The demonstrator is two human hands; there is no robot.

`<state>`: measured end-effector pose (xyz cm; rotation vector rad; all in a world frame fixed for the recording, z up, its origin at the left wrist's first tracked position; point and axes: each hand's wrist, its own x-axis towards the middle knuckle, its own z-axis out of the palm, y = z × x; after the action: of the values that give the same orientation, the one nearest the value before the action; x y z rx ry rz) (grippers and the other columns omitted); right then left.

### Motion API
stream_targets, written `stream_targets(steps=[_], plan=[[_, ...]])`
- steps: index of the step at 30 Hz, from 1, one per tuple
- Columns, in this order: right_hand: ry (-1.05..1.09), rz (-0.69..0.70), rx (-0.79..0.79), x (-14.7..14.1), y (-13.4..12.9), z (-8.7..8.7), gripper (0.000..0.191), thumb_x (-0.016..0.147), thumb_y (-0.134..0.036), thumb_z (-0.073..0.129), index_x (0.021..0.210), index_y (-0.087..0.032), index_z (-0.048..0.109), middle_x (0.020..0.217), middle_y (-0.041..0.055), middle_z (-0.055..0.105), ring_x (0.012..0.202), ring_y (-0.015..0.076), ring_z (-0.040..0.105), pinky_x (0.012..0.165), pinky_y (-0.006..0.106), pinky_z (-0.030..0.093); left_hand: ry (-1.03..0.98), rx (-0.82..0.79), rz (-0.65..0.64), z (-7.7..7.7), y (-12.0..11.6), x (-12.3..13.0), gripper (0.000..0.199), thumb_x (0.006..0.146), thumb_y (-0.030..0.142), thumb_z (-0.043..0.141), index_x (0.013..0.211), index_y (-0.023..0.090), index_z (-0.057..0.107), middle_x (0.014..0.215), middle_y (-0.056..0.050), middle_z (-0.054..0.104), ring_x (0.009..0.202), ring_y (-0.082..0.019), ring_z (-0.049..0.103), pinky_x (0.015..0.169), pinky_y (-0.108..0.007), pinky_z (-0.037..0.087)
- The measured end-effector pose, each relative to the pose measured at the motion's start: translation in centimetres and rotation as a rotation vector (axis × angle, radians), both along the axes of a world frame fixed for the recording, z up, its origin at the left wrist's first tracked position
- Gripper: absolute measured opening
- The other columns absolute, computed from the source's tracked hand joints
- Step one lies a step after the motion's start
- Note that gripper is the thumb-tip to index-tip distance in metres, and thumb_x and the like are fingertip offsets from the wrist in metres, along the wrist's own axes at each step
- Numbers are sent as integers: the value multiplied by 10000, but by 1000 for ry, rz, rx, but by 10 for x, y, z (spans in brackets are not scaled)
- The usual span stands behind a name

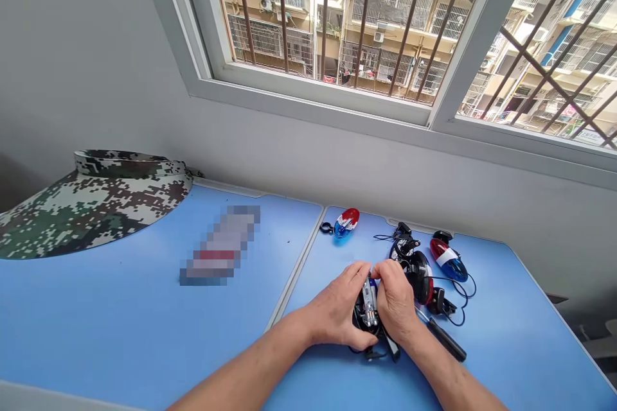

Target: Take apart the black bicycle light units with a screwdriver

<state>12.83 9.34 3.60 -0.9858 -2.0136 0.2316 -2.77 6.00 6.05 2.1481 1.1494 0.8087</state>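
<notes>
My left hand point(332, 308) and my right hand point(395, 302) close from both sides around a small black plastic housing point(359, 316) with a circuit board point(369, 302) showing in it. Fingers hide much of the housing, and a black cable trails below it. Right of my right hand lie a round black lamp body point(420, 277) and a black screwdriver point(446, 339). Beyond them rest a red-and-blue lamp shell point(448, 259) and a second black part point(403, 247). Thin black wires loop among these parts. A smaller red-and-blue lamp shell point(346, 223) sits farther off.
Two joined blue tabletops point(144, 321) meet at a seam beneath the wall. On the left lie a camouflage sun visor point(96, 205) and a blurred, unreadable packet point(222, 245). A white-framed window point(313, 99) with brown bars stands above the table's far edge.
</notes>
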Motion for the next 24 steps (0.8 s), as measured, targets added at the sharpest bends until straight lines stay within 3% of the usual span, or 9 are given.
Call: stream_targets(steps=[24], plan=[[-48, -37, 41, -1, -2, 2, 280, 767, -1, 329, 753, -218, 506, 716, 12, 496, 694, 178, 439, 613, 272, 352, 2, 34, -10, 3, -2, 0, 770, 456, 227, 835, 1105, 213, 421, 1079, -51, 463, 997, -282, 474, 909, -429, 473]])
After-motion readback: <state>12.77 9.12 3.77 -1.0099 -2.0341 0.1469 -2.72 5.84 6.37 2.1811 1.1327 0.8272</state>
